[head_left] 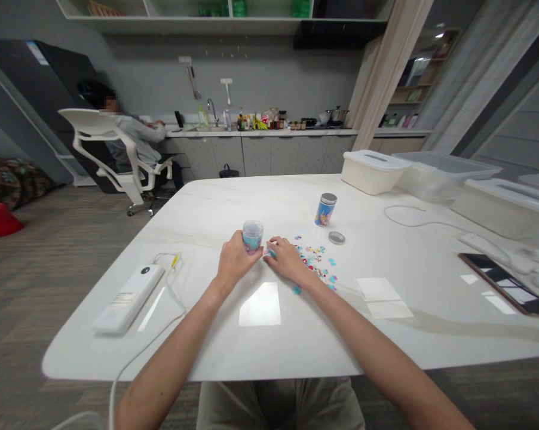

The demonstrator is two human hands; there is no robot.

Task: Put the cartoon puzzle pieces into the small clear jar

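Observation:
My left hand (237, 263) is wrapped round a clear jar (253, 233) with a coloured print, standing upright without a lid. Close to its right side, my right hand (285, 257) rests low over the table, fingers curled in, with a small turquoise piece (272, 253) between thumb and fingers. Small multicoloured flat pieces (314, 258) lie scattered to the right of that hand, some partly hidden by the wrist. Behind them stands a second printed jar (325, 210), closed with a silvery lid. A loose round lid (336, 237) lies flat in front of it.
A white power bank-like device (128, 298) with a cable lies at left. At right are a phone (507, 283), a thin cable (424, 224), and lidded storage boxes (372, 173). Beyond the table, a person sits in a white chair (130, 161) near the kitchen counter (278, 132).

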